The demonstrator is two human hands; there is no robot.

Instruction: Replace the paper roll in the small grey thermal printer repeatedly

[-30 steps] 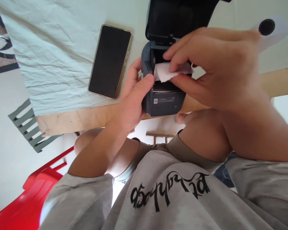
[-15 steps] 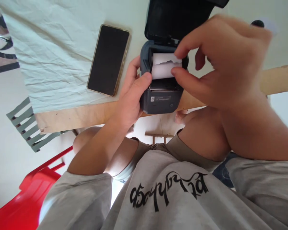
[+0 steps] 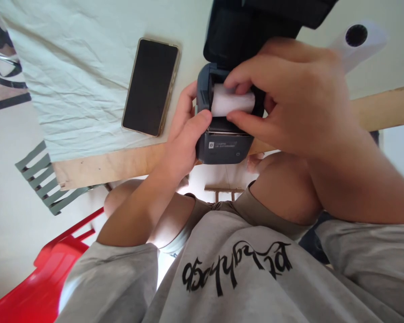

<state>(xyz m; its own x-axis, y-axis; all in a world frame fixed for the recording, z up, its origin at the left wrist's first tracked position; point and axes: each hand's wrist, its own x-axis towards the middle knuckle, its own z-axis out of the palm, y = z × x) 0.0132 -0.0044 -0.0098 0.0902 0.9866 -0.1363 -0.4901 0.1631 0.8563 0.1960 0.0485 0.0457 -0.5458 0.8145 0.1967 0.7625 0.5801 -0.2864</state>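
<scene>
A small dark label printer (image 3: 226,150) is at the table's front edge, its black lid (image 3: 242,31) swung up and back. My left hand (image 3: 186,130) grips the printer's left side, with the thumb on the rim of the paper bay. Inside the bay lies a white paper roll (image 3: 224,102). My right hand (image 3: 296,96) reaches over from the right, thumb and fingers closed around the roll. The roll's right end is partly covered by those fingers.
A smartphone (image 3: 150,87) with a dark screen lies left of the printer on the pale green cloth (image 3: 77,67). A white object with a black round end (image 3: 360,42) is at the right. Below left are a red plastic chair (image 3: 47,278) and a green slatted seat (image 3: 42,179).
My right hand has moved left and further over the roll. The torn paper edge that showed before is out of sight. My left hand keeps its grip on the printer.
</scene>
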